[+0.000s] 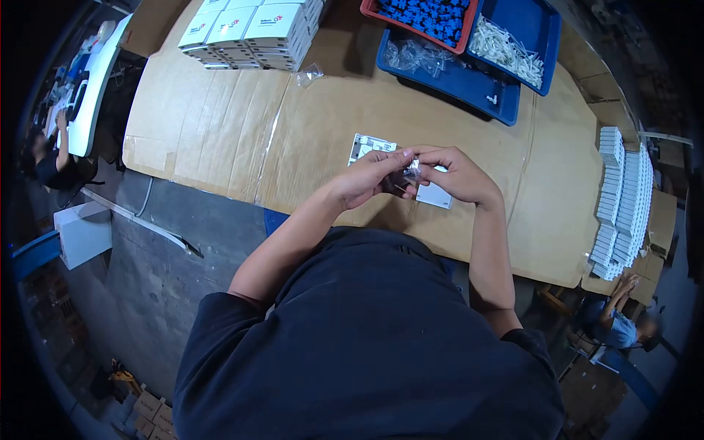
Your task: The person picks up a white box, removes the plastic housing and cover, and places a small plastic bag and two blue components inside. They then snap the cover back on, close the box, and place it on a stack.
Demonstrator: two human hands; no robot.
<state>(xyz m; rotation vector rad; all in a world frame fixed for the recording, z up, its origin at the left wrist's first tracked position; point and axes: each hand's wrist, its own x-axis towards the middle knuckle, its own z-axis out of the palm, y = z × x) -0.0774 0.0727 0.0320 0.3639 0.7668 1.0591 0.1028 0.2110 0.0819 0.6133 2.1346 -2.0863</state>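
Observation:
Near the middle of the cardboard-covered table (pixel 323 125), my left hand (pixel 372 174) and my right hand (pixel 458 176) meet, fingers pinched on a small clear plastic bag (pixel 412 170). What the bag contains is hard to make out. Beneath and behind my left hand lies a white piece with grey cut-outs (pixel 359 144), partly covered. A plain white rectangular piece (pixel 435 195) lies under my right hand's fingers, its lower part showing.
White boxes (pixel 253 28) are stacked at the upper left, beside a loose clear bag (pixel 309 74). A red tray (pixel 463 45) of blue parts and blue trays (pixel 506 110) stand at the top. White pieces (pixel 623 198) line the right edge. Co-workers sit at far left and lower right.

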